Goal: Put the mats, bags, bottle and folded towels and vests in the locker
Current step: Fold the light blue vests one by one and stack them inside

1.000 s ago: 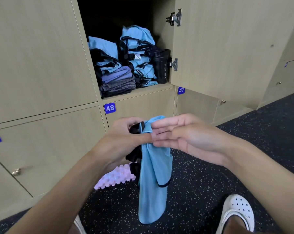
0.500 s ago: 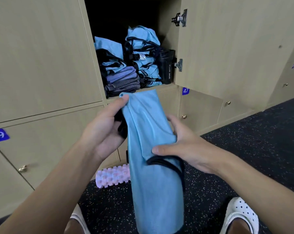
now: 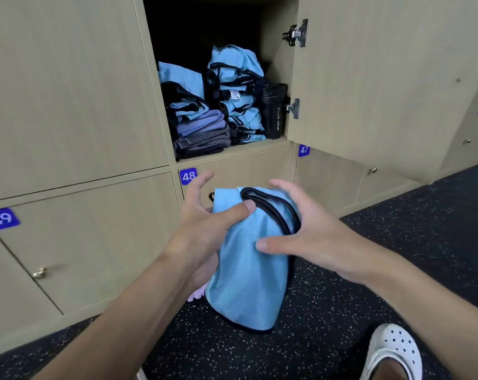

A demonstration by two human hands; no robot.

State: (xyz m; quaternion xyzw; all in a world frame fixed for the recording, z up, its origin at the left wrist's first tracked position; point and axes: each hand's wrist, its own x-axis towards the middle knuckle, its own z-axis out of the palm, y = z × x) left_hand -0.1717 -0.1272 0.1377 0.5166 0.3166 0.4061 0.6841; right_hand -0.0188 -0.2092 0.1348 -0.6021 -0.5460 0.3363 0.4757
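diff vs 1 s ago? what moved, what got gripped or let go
The vest, which hung long from both hands, has been folded up into a shorter bundle. The left hand now clamps it with the thumb across the front. The right hand shifted from the top edge to its right side, thumb on the front. Nothing let go. Unchanged: stacks and bottle in the locker, door open.

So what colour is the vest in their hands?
The vest is light blue with black trim; head view.

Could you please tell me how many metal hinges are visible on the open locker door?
2: the upper hinge near the picture's top, the lower hinge beside the black bottle. Others may lie above the frame.
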